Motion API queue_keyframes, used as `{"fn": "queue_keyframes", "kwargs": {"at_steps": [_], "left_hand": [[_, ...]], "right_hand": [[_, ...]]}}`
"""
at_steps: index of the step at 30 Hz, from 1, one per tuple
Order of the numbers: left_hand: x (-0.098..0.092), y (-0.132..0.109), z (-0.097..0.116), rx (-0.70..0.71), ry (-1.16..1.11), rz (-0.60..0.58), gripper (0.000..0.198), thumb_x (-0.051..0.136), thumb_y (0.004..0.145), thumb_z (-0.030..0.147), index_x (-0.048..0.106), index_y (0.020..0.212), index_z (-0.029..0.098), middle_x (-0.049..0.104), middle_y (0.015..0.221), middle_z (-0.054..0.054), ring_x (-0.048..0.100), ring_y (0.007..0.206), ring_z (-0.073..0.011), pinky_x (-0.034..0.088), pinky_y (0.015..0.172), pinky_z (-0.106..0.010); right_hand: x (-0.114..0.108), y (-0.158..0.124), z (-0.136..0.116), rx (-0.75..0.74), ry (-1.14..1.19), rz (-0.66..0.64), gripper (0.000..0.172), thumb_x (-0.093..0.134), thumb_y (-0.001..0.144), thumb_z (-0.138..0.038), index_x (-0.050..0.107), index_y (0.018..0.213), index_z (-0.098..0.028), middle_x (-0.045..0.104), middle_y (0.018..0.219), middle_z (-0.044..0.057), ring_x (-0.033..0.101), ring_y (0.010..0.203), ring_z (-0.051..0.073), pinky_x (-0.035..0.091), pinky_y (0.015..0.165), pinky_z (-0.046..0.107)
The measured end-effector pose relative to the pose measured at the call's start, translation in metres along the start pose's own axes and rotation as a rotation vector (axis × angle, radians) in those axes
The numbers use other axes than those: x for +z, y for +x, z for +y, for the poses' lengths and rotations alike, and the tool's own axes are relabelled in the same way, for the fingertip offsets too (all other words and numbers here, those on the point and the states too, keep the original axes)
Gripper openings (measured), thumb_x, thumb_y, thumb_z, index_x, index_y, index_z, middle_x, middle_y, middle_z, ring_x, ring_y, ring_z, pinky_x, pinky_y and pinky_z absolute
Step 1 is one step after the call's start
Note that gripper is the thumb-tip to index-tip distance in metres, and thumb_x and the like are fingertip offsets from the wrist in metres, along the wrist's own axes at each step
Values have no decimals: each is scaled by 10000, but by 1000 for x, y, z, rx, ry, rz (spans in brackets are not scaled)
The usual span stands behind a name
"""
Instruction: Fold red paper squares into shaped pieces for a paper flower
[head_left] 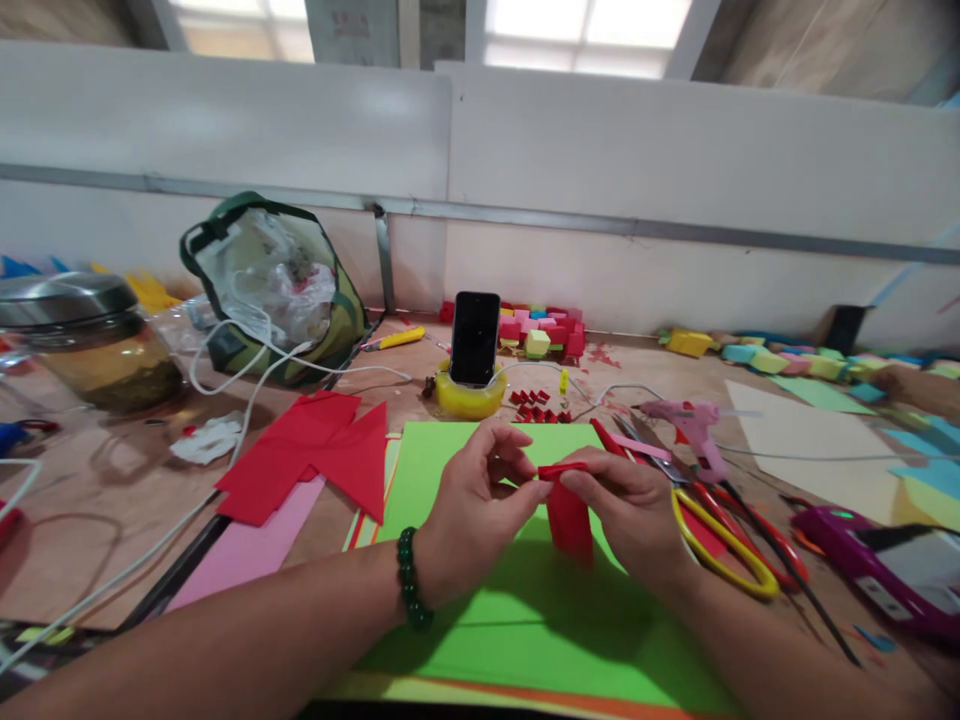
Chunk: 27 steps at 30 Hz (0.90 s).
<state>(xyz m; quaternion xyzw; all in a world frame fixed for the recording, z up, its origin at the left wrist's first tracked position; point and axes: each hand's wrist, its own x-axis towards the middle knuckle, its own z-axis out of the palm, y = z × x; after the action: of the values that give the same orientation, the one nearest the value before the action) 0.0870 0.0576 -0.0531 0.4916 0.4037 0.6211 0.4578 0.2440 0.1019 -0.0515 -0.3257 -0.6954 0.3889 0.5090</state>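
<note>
Both my hands meet over a green paper sheet (480, 610) and pinch a small red paper strip (568, 515). My left hand (476, 505), with a dark green bead bracelet (411, 580) on the wrist, grips the strip's folded top edge from the left. My right hand (634, 520) holds the same piece from the right, fingers closed on it. The strip hangs down between the hands, just above the green sheet.
Red paper pieces (315, 455) lie on a pink sheet (247, 545) at left. Yellow-handled scissors (720, 540) and a pink glue gun (694, 425) lie at right. A phone (474, 338) stands in a yellow holder; small red folded bits (536, 405), coloured paper cubes (544, 330), a jar (94, 340), a bag (277, 285).
</note>
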Motion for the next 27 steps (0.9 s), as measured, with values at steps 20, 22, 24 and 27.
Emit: {"fn": "queue_keyframes", "kwargs": {"at_steps": [20, 22, 24, 27], "left_hand": [[0, 2, 3, -164, -152, -127, 240, 742, 696, 283, 579, 797, 139, 622, 673, 13, 631, 594, -104, 562, 613, -232], [-1, 2, -1, -146, -104, -130, 226, 714, 731, 294, 548, 775, 147, 588, 664, 25, 611, 572, -97, 535, 561, -212], [-2, 2, -3, -112, -20, -126, 203, 686, 756, 297, 546, 758, 150, 559, 649, 31, 567, 536, -82, 481, 501, -188], [-4, 3, -3, -12, 153, -86, 152, 668, 765, 278, 592, 757, 147, 551, 635, 24, 492, 515, -72, 405, 461, -181]], "right_hand": [[-6, 1, 3, 201, 21, -205, 438, 574, 858, -513, 648, 630, -146, 561, 577, 7, 469, 499, 100, 387, 444, 216], [-5, 0, 2, 204, 0, -258, 459, 533, 881, -520, 627, 625, -151, 549, 584, 4, 461, 510, 103, 378, 457, 220], [-4, 1, 0, 171, -33, -317, 462, 508, 892, -521, 606, 622, -159, 531, 597, 4, 462, 544, 115, 385, 496, 233], [-3, 2, -2, 99, -105, -350, 466, 494, 896, -519, 538, 587, -172, 462, 594, -7, 427, 568, 121, 369, 533, 247]]}}
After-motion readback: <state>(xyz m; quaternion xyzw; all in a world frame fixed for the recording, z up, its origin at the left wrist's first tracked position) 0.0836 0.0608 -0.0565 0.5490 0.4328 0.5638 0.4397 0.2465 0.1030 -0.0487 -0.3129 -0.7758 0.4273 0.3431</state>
